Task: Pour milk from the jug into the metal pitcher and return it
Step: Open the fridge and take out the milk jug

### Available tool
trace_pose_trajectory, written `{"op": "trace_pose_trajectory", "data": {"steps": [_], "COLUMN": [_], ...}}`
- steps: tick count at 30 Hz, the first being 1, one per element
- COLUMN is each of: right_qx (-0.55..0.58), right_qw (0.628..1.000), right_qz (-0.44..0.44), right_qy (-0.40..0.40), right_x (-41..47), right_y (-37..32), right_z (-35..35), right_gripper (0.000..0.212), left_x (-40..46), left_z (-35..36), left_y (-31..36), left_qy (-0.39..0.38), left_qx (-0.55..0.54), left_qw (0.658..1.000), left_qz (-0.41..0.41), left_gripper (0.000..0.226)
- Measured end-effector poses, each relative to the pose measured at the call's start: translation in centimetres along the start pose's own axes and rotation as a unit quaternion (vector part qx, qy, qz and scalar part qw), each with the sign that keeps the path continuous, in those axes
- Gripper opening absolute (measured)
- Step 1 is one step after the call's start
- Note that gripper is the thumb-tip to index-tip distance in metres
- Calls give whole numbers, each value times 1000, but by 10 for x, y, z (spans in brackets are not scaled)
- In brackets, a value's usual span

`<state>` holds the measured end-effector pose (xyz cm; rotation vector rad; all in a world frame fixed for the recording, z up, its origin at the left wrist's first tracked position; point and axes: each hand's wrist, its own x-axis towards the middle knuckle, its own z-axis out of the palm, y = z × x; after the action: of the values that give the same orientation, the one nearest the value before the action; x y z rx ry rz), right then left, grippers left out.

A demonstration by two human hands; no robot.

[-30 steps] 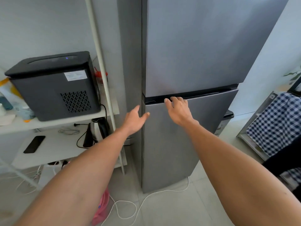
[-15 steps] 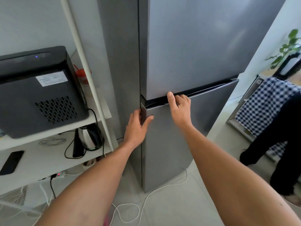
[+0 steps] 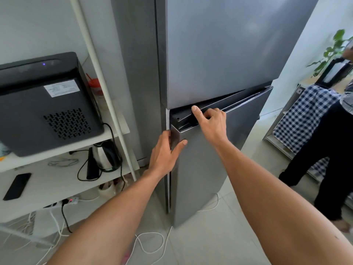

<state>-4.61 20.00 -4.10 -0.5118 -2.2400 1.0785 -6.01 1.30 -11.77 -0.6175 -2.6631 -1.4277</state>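
Note:
A tall grey two-door fridge [image 3: 219,54] fills the middle of the view. Its lower door [image 3: 210,169] stands slightly ajar, with a narrow gap along the left edge and its black top edge showing. My right hand [image 3: 210,123] grips that top edge, fingers curled into the handle recess. My left hand [image 3: 164,152] wraps the door's left corner, fingers behind the edge and thumb on the front. No milk jug or metal pitcher is in view.
A white shelf unit [image 3: 57,180] stands left of the fridge, carrying a black appliance [image 3: 44,104], a kettle [image 3: 105,155] and a phone [image 3: 17,186]. Cables [image 3: 149,240] lie on the floor. A person in black trousers [image 3: 328,159] stands at the right beside a checked cloth [image 3: 305,115].
Both hands closed onto the lower fridge door and pulled it from shut to slightly ajar. The view shifted closer and to the right.

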Motion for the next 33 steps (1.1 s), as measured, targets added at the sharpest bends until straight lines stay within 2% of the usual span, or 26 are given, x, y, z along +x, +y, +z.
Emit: {"op": "trace_pose_trajectory", "data": {"steps": [5,7,10,11,14,16,21,23,29,33], "right_qx": [5,-3,-25,-34,-48,-22,5,-2,-71,-141], "right_qw": [1000,1000,998,998,997,995,993,993,995,988], "right_qz": [9,21,38,38,43,65,82,86,69,66], "right_qy": [-20,-19,-37,-44,-50,-70,-81,-75,-13,13], "right_x": [-24,-36,-60,-68,-89,-100,-131,-140,-151,-149], "right_y": [6,7,10,12,18,26,57,69,99,118], "right_z": [-46,-66,-97,-108,-145,-172,-237,-263,-336,-370], "right_gripper": [64,61,63,65,67,63,51,65,35,29], "left_x": [-42,-55,-71,-75,-92,-105,-133,-142,-152,-153], "left_z": [7,11,26,33,58,75,121,139,181,207], "left_y": [15,18,28,33,55,74,120,133,182,208], "left_qy": [14,14,-49,-74,-133,-151,-124,-129,-170,-182], "left_qx": [-71,-69,-73,-76,-75,-69,-93,-74,-50,-32], "left_qw": [997,997,995,993,987,986,988,989,984,983], "left_qz": [-10,-22,-41,-43,-56,-30,-18,-17,6,20], "left_gripper": [49,49,39,39,59,62,35,30,27,45]}}
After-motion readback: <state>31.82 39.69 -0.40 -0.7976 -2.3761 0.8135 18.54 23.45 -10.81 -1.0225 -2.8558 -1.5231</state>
